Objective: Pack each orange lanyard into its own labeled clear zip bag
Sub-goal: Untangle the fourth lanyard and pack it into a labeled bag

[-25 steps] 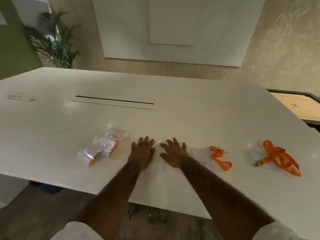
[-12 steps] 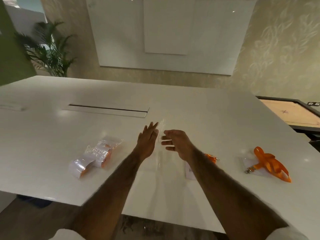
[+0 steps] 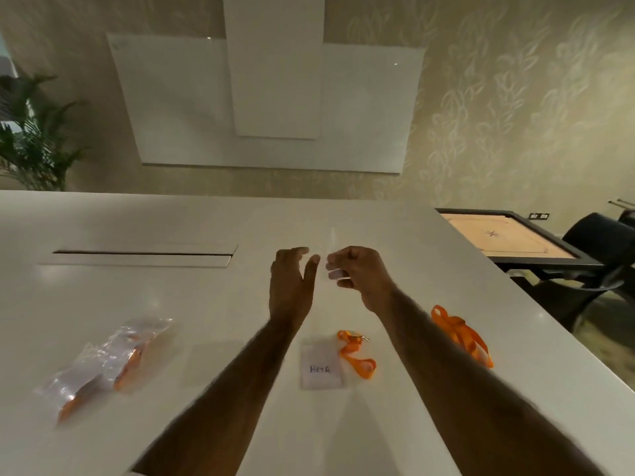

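A thin clear zip bag (image 3: 324,266), barely visible, is held up over the white table (image 3: 192,304) between my two hands. My left hand (image 3: 292,286) pinches its left edge with thumb and curled fingers. My right hand (image 3: 357,273) pinches the right edge with fingers curled in. Below them lies a bag with a white label reading "BETA" (image 3: 321,367), and a loose orange lanyard (image 3: 355,353) touches its right side. A second orange lanyard (image 3: 462,334) lies further right, partly behind my right forearm. Packed bags holding orange lanyards (image 3: 103,362) sit at the left.
A long cable slot (image 3: 137,257) runs across the table's far left. Off the right edge stand a carrom board (image 3: 505,237) and a dark chair (image 3: 601,249). A potted plant (image 3: 31,139) is at the far left wall.
Both hands left the tabletop, where they lay flat, and rose with the clear bag between them. The fingers have curled onto its edges. My head tilted up.
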The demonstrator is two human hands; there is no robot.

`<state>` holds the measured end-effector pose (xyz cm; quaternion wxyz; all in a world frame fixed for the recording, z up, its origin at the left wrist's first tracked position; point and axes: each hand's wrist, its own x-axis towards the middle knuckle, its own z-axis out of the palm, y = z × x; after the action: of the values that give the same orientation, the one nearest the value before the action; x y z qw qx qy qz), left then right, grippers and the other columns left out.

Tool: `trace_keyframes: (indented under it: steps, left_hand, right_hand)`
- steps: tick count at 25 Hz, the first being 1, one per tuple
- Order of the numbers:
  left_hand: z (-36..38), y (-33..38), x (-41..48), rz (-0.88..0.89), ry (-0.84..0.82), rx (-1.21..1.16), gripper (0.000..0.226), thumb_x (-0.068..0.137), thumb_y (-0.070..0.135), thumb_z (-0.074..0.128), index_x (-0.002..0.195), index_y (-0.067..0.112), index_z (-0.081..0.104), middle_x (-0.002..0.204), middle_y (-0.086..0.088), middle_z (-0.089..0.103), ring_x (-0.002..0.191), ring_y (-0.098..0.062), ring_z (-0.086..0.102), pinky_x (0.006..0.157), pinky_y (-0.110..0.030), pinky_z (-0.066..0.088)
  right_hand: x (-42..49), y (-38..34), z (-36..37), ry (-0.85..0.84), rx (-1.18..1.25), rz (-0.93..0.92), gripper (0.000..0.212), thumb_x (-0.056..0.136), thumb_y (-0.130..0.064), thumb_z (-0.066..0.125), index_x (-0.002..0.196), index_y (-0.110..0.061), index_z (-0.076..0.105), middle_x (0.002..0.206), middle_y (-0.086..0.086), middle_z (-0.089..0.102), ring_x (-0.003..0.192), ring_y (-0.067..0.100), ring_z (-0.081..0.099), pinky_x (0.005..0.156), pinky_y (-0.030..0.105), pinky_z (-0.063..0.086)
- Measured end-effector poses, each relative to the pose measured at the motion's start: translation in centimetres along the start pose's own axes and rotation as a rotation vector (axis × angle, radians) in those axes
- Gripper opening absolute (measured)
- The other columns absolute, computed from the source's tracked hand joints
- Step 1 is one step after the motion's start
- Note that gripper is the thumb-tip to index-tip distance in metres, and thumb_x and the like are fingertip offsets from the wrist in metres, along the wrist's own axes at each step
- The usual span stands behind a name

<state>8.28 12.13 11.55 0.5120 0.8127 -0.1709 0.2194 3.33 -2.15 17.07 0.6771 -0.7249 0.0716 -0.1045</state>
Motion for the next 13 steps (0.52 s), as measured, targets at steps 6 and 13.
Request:
trace_keyframes:
  steps: [6, 13]
  left_hand:
    - [4.4, 5.6, 1.9, -0.096, -0.055, -0.126, 0.029, 0.094, 0.044, 0.063, 0.079, 0.019, 0.066, 0.071, 0.006, 0.071, 0.063, -0.011, 0.068, 0.064, -0.035, 0.058]
    - [7.1, 7.2, 1.1, -0.142, -0.022, -0.056, 0.023, 0.097, 0.024, 0.056, 0.081, 0.015, 0.07, 0.073, 0.005, 0.072, 0.058, -0.012, 0.069, 0.058, -0.031, 0.058]
  right_hand:
    - [1.8, 0.3, -4.9, 0.02, -0.237, -0.099, 0.012, 0.081, -0.008, 0.076, 0.074, 0.001, 0.071, 0.066, 0.013, 0.069, 0.047, 0.009, 0.055, 0.04, 0.017, 0.036]
    - [3.5, 1.3, -9.1, -0.159, -0.159, -0.072, 0.021, 0.09, -0.015, 0.061, 0.084, 0.0, 0.073, 0.076, 0.01, 0.072, 0.058, 0.016, 0.061, 0.048, 0.024, 0.043]
